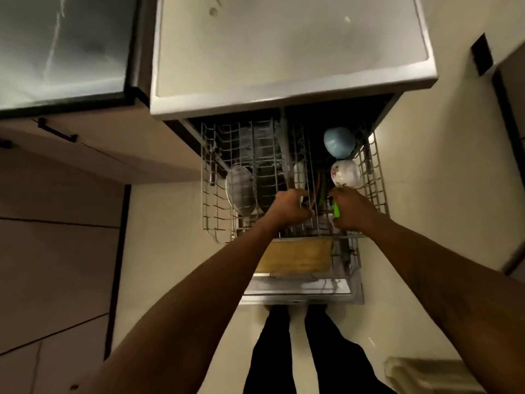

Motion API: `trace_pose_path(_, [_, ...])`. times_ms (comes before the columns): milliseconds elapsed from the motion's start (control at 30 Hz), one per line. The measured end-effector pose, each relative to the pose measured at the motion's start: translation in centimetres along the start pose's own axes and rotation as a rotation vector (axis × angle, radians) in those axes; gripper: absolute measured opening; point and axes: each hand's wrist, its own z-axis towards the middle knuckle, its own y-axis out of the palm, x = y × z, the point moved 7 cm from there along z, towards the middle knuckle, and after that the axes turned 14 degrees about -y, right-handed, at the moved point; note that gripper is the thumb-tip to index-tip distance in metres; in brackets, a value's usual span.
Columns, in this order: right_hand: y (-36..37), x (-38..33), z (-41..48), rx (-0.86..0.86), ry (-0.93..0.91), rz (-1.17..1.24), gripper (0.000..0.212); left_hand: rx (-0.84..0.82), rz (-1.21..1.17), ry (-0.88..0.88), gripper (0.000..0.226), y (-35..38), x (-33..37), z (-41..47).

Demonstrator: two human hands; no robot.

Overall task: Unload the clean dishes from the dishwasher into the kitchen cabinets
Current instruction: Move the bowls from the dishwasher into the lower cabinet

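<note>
Head view: upper rack (372, 180) is pulled out below the counter (284, 52). Right hand (353, 213) grips a green-handled utensil (336, 210), light, stiff, probably slick. Left hand (289, 207) is curled mid-rack; cannot tell what it holds. Floral bowl (345, 173) and blue bowl (339, 145) sit far right, fragile; take them by the rims. Wire walls crowd, so lift straight up.

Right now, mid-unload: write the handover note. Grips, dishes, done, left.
Left grip: curled among the utensils in the rack; what it holds is unclear.
Right grip: holds a green utensil.
In the rack: blue bowl, white bowl, metal plate; board lower down.
Done: cannot tell from this view.
Left: all of these go to the cabinets.
</note>
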Motion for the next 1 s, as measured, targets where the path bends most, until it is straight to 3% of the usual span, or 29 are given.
trace_pose_path(100, [1.8,3.0,1.1,-0.093,0.001,-0.132,0.054,0.005,-0.014,-0.020,0.033,2.8,0.9,3.4])
trace_pose_path(200, [3.4,4.8,1.4,-0.159,-0.008,-0.261,0.062,-0.018,-0.051,-0.048,0.041,4.7,1.5,5.5])
trace_pose_path(400, [4.7,6.5,2.7,-0.189,0.009,-0.433,0.059,-0.060,-0.112,-0.134,0.041,6.8,0.5,6.7])
trace_pose_path(567, [4.4,6.5,3.2,-0.196,-0.028,-0.440,0.057,-0.087,-0.528,-0.363,0.032,7.8,-2.8,6.6])
trace_pose_path(667, [3.1,6.3,3.2,-0.103,-0.052,-0.354,0.060,-0.026,-0.776,-0.500,0.020,8.2,-4.6,6.3])
trace_pose_path(767, [0.9,5.6,3.4,0.061,-0.050,-0.082,0.085,-0.100,-1.015,-0.595,0.034,9.3,-4.5,5.8])
trace_pose_path(833, [-0.9,4.9,3.6,0.218,-0.061,0.108,0.094,-0.209,-1.188,-0.673,0.058,10.0,-4.0,5.3])
trace_pose_path(900, [-2.0,4.1,3.7,0.339,-0.110,0.289,0.092,-0.429,-1.422,-0.653,0.071,10.1,-1.9,4.8])
trace_pose_path(1000, [-2.2,2.5,3.9,0.445,-0.231,0.422,0.081,-0.513,-1.765,-0.558,0.070,8.6,-0.3,5.4])
